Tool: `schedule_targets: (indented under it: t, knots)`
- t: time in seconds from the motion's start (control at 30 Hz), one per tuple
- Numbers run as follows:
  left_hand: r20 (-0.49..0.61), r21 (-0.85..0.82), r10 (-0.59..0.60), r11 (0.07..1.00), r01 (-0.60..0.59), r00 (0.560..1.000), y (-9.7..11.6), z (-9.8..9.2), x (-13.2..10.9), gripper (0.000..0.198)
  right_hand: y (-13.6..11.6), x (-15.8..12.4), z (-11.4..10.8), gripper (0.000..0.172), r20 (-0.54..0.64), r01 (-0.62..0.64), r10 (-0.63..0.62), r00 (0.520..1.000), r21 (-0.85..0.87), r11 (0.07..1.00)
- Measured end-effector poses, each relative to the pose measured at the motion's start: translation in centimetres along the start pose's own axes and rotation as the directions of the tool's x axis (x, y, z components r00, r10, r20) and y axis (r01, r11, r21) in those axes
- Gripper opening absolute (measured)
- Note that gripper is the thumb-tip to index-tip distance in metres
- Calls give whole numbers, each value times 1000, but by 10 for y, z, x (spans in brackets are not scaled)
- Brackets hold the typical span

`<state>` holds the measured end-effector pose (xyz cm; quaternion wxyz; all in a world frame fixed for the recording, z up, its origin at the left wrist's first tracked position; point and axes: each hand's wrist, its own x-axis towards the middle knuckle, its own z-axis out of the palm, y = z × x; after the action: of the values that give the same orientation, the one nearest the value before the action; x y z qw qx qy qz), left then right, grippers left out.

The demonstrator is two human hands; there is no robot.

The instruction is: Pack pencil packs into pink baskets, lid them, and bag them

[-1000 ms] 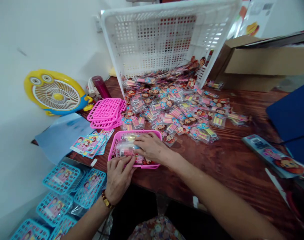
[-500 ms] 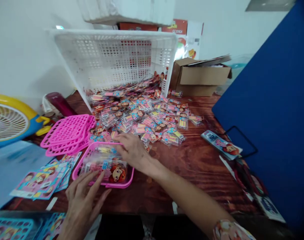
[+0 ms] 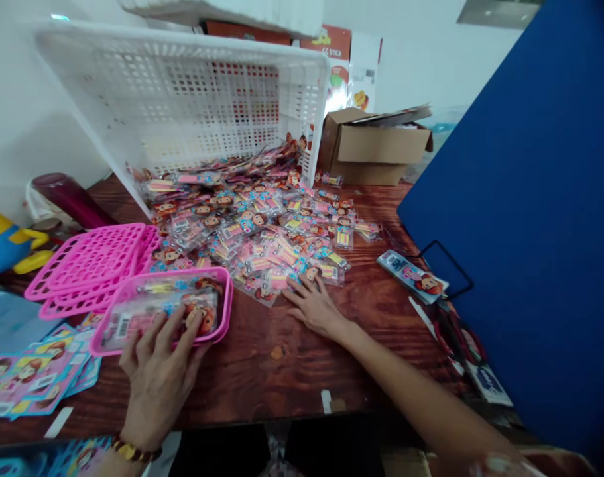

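Note:
A pink plastic basket point(image 3: 225, 311) on the table holds clear packets point(image 3: 132, 324) printed with a red-haired cartoon figure. My left hand point(image 3: 160, 371) reaches over its near rim, fingers spread and resting on the packets; the thumb is partly hidden outside the rim. To the right, my right hand point(image 3: 319, 308) lies low with fingers stretched out at the front edge of a heap of small clear packets point(image 3: 262, 225) with pink and yellow contents. Its fingertips touch the packets there, and none is visibly gripped.
A white crate point(image 3: 177, 112) on its side spills packets behind the heap. Pink perforated lids point(image 3: 97, 258) and printed cards point(image 3: 33, 377) lie left. On the right are a cardboard box point(image 3: 371, 152), a stack of printed cards point(image 3: 414, 275) and a blue panel point(image 3: 505, 218).
My right hand has left the basket and moved right to the front edge of the heap. My left hand has reached farther over the packets in the basket. The view has shifted right.

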<state>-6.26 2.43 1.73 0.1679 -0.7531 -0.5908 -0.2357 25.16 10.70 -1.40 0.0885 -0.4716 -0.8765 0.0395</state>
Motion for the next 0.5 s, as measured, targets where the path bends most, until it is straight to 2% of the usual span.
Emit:
schedule_targets:
  t: [0.1, 0.2, 0.3, 0.37, 0.43, 0.5]
  knots:
    - [-17, -43, -19, 999, 18, 1000, 5, -11, 4, 70, -11, -52, -13, 49, 58, 51, -58, 997, 117, 992]
    - [-27, -227, 30, 973, -35, 999, 31, -21, 5, 65, -11, -76, -33, 41, 10, 28, -32, 999, 261, 965]
    - [40, -434, 193, 887, -156, 980, 72, -12, 11, 52, 2, -59, -50, 29, -121, -106, 153, 981, 333, 937]
    - [146, -489, 287, 853, -183, 947, 97, 7, 16, 43, 10, -35, -53, 25, -89, -207, 242, 966, 291, 934]
    - [245, -431, 246, 894, -122, 938, 113, 29, 20, 40, 14, -12, -48, 35, 22, -286, 286, 958, 171, 943]
    - [334, -349, 166, 936, -42, 928, 121, 46, 21, 43, 16, 1, -40, 43, 103, -325, 316, 943, 97, 941]
